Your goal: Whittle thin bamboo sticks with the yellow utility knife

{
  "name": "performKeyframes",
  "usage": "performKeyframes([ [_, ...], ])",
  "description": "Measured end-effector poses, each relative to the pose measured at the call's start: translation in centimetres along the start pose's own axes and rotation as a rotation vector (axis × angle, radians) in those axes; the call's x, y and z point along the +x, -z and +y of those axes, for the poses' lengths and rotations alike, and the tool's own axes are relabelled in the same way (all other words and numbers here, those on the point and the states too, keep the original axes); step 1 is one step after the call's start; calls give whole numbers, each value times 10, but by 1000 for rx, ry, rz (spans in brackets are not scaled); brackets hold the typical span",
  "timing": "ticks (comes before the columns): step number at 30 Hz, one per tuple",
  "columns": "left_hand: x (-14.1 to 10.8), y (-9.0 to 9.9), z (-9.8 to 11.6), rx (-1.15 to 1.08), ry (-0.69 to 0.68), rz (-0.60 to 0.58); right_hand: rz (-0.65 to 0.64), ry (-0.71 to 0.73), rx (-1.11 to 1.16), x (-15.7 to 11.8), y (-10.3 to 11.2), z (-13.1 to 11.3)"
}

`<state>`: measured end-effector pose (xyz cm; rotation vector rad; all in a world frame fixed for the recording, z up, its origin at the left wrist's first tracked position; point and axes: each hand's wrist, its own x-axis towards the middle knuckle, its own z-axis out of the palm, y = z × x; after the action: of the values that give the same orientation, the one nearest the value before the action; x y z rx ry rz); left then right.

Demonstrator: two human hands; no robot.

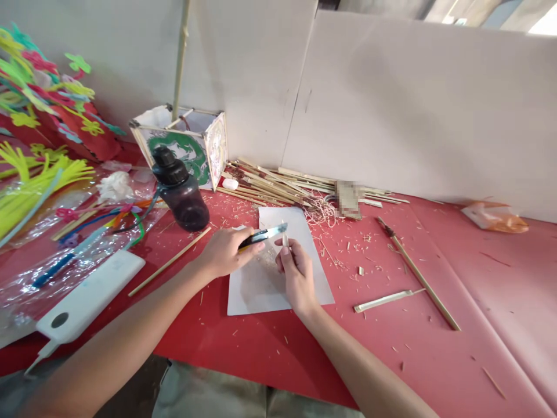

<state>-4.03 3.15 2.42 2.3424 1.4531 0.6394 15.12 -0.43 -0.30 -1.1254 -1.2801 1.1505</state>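
Observation:
My left hand is closed round a utility knife, its blade pointing right toward my other hand. Between the thumb and fingers of my right hand is a small pale bamboo piece, its tip close to the blade; whether they touch I cannot tell. Both hands are above a sheet of white paper with fine shavings on it. To the left of the paper lies a thin bamboo stick.
On the red table, a dark bottle stands before a box-shaped lantern frame. Bamboo strips are heaped along the back panel. A white power bank lies left; a stick and a pale strip lie right.

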Motion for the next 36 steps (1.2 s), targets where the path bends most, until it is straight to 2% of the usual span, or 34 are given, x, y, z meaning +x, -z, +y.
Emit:
performKeyframes([
  [3, 0, -4, 2, 37, -50, -65, -13, 29, 21, -1, -1, 2],
  [8, -1, -4, 0, 0, -82, -103, -45, 52, 15, -5, -2, 2],
  [13, -1, -4, 0, 6, -99, -131, -22, 85, 49, -6, -2, 3],
  [23, 2, -1, -4, 176, -24, -18, -49, 3, 13, -4, 2, 4],
  [29, 6, 11, -19, 170, 183, 140, -60, 50, -30, -10, 1, 3],
  [32, 4, 14, -21, 142, 136, 164, -52, 43, -22, -11, 0, 1],
  [36, 0, 7, -10, 62, 7, 89, 5, -21, 41, -4, 3, 2],
])
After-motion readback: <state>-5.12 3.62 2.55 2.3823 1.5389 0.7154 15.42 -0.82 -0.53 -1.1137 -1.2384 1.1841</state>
